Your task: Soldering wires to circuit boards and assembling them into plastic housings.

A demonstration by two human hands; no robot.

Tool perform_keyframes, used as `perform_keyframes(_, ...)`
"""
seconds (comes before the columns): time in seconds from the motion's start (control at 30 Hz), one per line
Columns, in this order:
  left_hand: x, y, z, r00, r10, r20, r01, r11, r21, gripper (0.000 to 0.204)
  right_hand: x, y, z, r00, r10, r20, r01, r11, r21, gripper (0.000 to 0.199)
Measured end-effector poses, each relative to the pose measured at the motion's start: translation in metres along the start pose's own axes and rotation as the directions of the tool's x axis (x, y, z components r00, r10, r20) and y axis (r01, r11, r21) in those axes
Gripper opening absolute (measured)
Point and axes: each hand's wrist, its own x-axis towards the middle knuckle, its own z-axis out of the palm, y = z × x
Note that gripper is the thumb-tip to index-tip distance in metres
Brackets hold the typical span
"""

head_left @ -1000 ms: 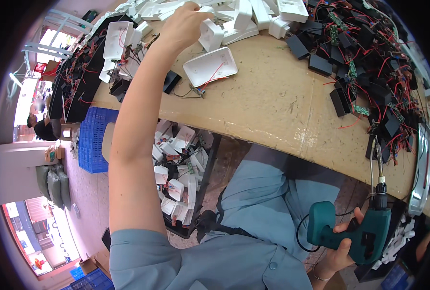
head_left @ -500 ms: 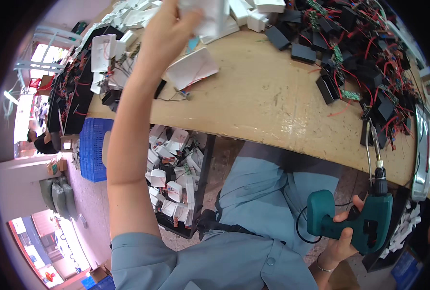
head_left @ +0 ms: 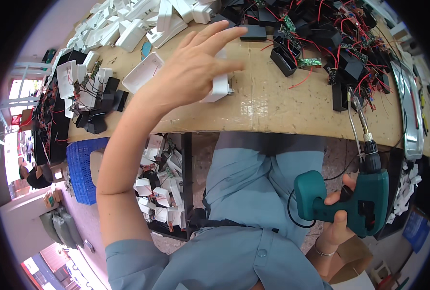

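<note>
My left hand (head_left: 192,72) is over the table with its fingers spread. Beneath its palm and fingers, a white plastic housing with metal plug prongs (head_left: 219,90) rests on the table, partly hidden by the hand. Just left of my wrist lies an open white case half (head_left: 142,72). Down at the right, my right hand (head_left: 339,224) is wrapped around the grip of a teal-green soldering gun (head_left: 373,200). Its metal tip and thin side tube point up past the table's front edge, close to a black box (head_left: 340,96).
White housings (head_left: 128,34) are heaped at the far left, black boxes with red wires and green circuit boards (head_left: 321,34) at the far right. A metal tray (head_left: 410,130) stands at the right edge. Below are a crate of white parts (head_left: 162,195) and a blue basket (head_left: 83,169).
My left hand has come nearer from the far heap, and its fingers have spread over the white housing. The view has shifted; my right hand still grips the soldering gun.
</note>
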Motion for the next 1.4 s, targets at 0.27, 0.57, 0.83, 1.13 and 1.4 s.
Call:
perform_keyframes(0.27, -0.003, 0.013, 0.015, 1.0, 0.009, 0.004, -0.009, 0.983, -0.184, 0.026, 0.001, 0.002, -0.003, 0.997, -0.021, 0.08, 0.026, 0.998, -0.065, 0.067)
perform_keyframes(0.57, 0.02, 0.049, 0.037, 0.991, -0.093, -0.098, 0.049, 0.922, -0.385, 0.035, -0.002, 0.002, -0.005, 0.996, -0.021, 0.081, 0.024, 0.999, -0.039, 0.068)
perform_keyframes(0.83, 0.022, 0.039, 0.032, 0.989, -0.057, -0.14, -0.01, 0.901, -0.434, 0.03, 0.0, 0.005, -0.009, 0.992, 0.002, 0.126, -0.001, 1.0, -0.005, 0.066)
perform_keyframes(1.13, 0.099, 0.032, 0.009, 0.902, -0.406, -0.146, 0.343, 0.88, -0.327, 0.019, 0.0, 0.005, -0.009, 0.993, -0.008, 0.121, 0.011, 1.0, -0.025, 0.065)
perform_keyframes(1.4, 0.111, 0.014, 0.004, 0.88, -0.459, 0.123, 0.436, 0.678, -0.592, 0.015, 0.001, 0.006, -0.014, 0.999, -0.026, 0.046, 0.027, 0.999, -0.022, 0.067)
